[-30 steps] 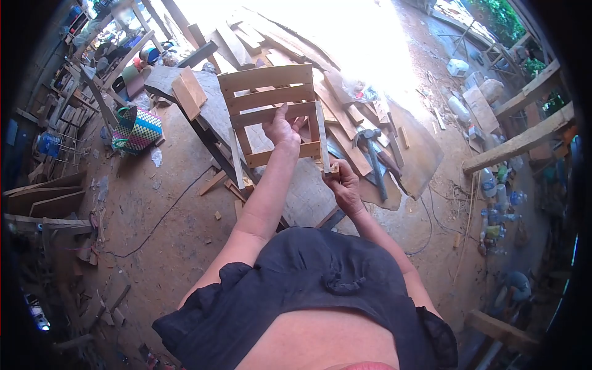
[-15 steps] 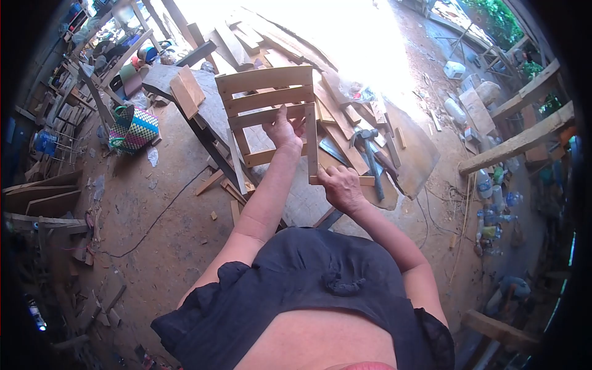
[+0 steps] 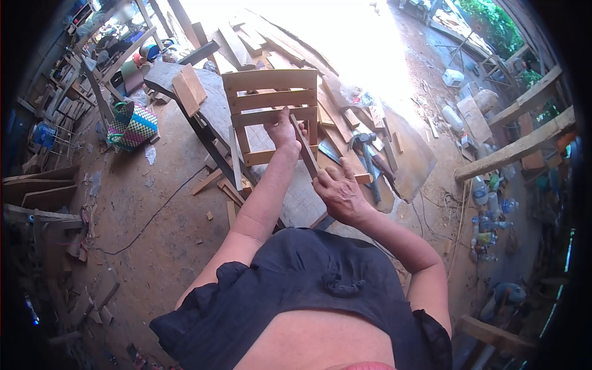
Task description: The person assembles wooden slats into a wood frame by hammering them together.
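A small slatted wooden frame (image 3: 271, 80), like a little chair back, stands upright in front of me. My left hand (image 3: 285, 132) is closed around its lower slat, the thumb up on the near face and the other fingers partly hidden behind. A narrow wooden strip (image 3: 304, 148) slants from beside that hand down to my right hand (image 3: 340, 194). My right fingers are curled on the strip's near end, with one digit raised. Another short piece of wood (image 3: 362, 178) shows just past the right hand. To the right lies a hammer (image 3: 369, 160) with its head away from me.
Boards and offcuts (image 3: 277, 46) are piled beyond the frame on a low work surface (image 3: 416, 160). A woven basket (image 3: 131, 126) sits on the floor at the left. Plastic bottles (image 3: 490, 206) and timber posts (image 3: 518, 145) line the right side. A cable (image 3: 154, 219) crosses the ground.
The strip has swung from upright to slanting, its near end still at my right hand. My right hand has turned and lifted a digit. The frame appears slightly farther right in view.
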A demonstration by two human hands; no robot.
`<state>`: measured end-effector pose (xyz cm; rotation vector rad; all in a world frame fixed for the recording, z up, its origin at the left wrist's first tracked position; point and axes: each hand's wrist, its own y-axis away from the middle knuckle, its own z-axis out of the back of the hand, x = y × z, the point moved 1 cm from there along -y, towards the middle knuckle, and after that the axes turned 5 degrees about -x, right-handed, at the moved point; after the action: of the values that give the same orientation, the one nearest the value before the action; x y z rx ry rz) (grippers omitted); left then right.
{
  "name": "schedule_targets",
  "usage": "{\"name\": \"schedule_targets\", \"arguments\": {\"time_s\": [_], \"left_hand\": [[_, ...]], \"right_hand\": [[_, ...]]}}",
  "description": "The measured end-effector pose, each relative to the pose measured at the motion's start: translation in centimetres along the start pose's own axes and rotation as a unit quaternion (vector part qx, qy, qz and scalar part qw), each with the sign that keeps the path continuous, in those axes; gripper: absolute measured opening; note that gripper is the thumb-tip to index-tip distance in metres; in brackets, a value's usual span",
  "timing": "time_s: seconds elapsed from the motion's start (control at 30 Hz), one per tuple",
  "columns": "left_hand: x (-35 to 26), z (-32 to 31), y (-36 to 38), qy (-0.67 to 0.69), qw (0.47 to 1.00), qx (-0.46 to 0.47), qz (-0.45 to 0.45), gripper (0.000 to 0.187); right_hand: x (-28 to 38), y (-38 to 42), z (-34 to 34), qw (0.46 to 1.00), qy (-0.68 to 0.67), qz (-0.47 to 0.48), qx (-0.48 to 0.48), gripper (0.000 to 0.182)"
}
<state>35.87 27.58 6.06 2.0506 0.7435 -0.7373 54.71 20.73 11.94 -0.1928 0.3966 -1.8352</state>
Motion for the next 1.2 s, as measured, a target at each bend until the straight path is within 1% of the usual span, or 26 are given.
{"name": "schedule_targets", "arguments": {"time_s": [0.03, 0.07, 0.1, 0.13, 0.2, 0.27, 0.3, 0.33, 0.4, 0.43, 0.5, 0.53, 0.6, 0.63, 0.67, 0.73, 0.77, 0.8, 0.87, 0.9, 0.93, 1.0, 1.03, 1.07, 1.13, 1.2], "left_hand": [[0.0, 0.2, -0.1, -0.004, 1.000, 0.015, -0.010, 0.044], [0.0, 0.3, -0.3, -0.004, 1.000, 0.012, -0.009, 0.044], [0.0, 0.3, -0.6, 0.009, 1.000, 0.022, -0.004, 0.043], [0.0, 0.4, -0.7, 0.022, 0.999, 0.032, 0.001, 0.043], [0.4, 0.6, -0.4, 0.008, 0.999, 0.040, 0.011, 0.044], [0.7, 0.5, 0.5, -0.010, 1.000, 0.014, 0.018, 0.043], [0.9, 0.5, 0.3, -0.009, 0.999, 0.023, 0.021, 0.041], [1.1, 0.5, -0.1, -0.012, 0.999, 0.024, 0.022, 0.041], [1.3, 0.3, -1.0, 0.017, 0.998, 0.025, 0.049, 0.039], [1.3, 0.3, -1.1, 0.016, 0.998, 0.027, 0.049, 0.039], [1.2, 0.2, -1.3, 0.029, 0.998, 0.044, 0.042, 0.036], [1.3, 0.3, -1.3, 0.028, 0.998, 0.046, 0.043, 0.036], [1.5, 0.4, -1.3, 0.036, 0.997, 0.054, 0.045, 0.034], [1.6, 0.5, -1.2, 0.035, 0.997, 0.053, 0.044, 0.034], [1.8, 0.5, -0.9, 0.034, 0.998, 0.045, 0.038, 0.033], [1.6, 0.5, -0.5, 0.033, 0.998, 0.035, 0.030, 0.032], [1.4, 0.4, -0.3, 0.030, 0.999, 0.021, 0.030, 0.034], [1.3, 0.4, -0.1, 0.027, 0.999, 0.009, 0.031, 0.035], [1.5, 0.7, -0.7, 0.052, 0.997, 0.047, 0.037, 0.037], [1.5, 0.7, -1.0, 0.078, 0.993, 0.082, 0.042, 0.040], [1.3, 0.7, -1.1, 0.080, 0.993, 0.081, 0.041, 0.040], [1.1, 0.5, -1.2, 0.086, 0.994, 0.063, 0.032, 0.043], [0.9, 0.4, -0.9, 0.091, 0.994, 0.047, 0.026, 0.042], [0.9, 0.4, -1.1, 0.092, 0.994, 0.046, 0.027, 0.042], [1.2, 0.5, -1.3, 0.097, 0.994, 0.057, 0.013, 0.040], [1.6, 0.4, -1.5, 0.098, 0.993, 0.065, 0.018, 0.038]], "right_hand": [[0.4, 0.2, 0.8, 0.997, -0.035, 0.021, -0.065, 0.012], [0.5, 0.9, 0.9, 0.997, -0.037, 0.022, -0.063, 0.012], [0.4, 1.9, 0.9, 0.985, -0.174, -0.010, -0.003, 0.012], [0.2, 2.8, 0.9, 0.949, -0.307, -0.043, 0.057, 0.014], [0.2, 4.1, -0.1, 0.951, -0.293, -0.041, 0.086, 0.018], [0.9, 4.8, -0.1, 0.951, -0.303, -0.052, 0.016, 0.017], [0.8, 5.1, 0.3, 0.946, -0.323, -0.027, -0.011, 0.014], [0.8, 5.5, 0.7, 0.945, -0.324, -0.030, -0.012, 0.014], [0.7, 6.6, 1.0, 0.886, -0.445, -0.102, 0.082, 0.014], [0.6, 7.0, 0.6, 0.886, -0.444, -0.104, 0.080, 0.014], [0.4, 8.2, -2.0, 0.826, -0.508, -0.215, 0.115, 0.028], [0.4, 8.7, -4.1, 0.826, -0.507, -0.217, 0.114, 0.028], [0.2, 9.3, -8.0, 0.676, -0.575, -0.460, 0.040, 0.057], [0.1, 8.0, -7.1, 0.525, -0.676, -0.517, 0.013, 0.066], [0.1, 7.2, -7.1, 0.525, -0.677, -0.517, 0.014, 0.066], [0.0, 5.8, -6.9, 0.530, -0.732, -0.423, -0.070, 0.068], [-0.1, 5.4, -6.8, 0.531, -0.730, -0.429, -0.029, 0.058], [0.0, 5.6, -7.2, 0.530, -0.731, -0.429, -0.031, 0.058], [0.0, 5.8, -8.1, 0.659, -0.648, -0.381, -0.039, 0.047], [0.3, 6.1, -8.4, 0.641, -0.653, -0.395, -0.078, 0.037], [0.3, 6.5, -8.3, 0.642, -0.654, -0.394, -0.076, 0.037], [-0.2, 7.4, -7.7, 0.749, -0.556, -0.337, -0.131, 0.039], [-0.1, 7.4, -7.1, 0.721, -0.572, -0.363, -0.148, 0.034], [-0.2, 7.3, -6.4, 0.722, -0.571, -0.363, -0.146, 0.034], [-0.6, 7.0, -4.7, 0.788, -0.474, -0.356, -0.167, 0.027], [-0.8, 6.8, -4.4, 0.802, -0.446, -0.358, -0.172, 0.026]]}}
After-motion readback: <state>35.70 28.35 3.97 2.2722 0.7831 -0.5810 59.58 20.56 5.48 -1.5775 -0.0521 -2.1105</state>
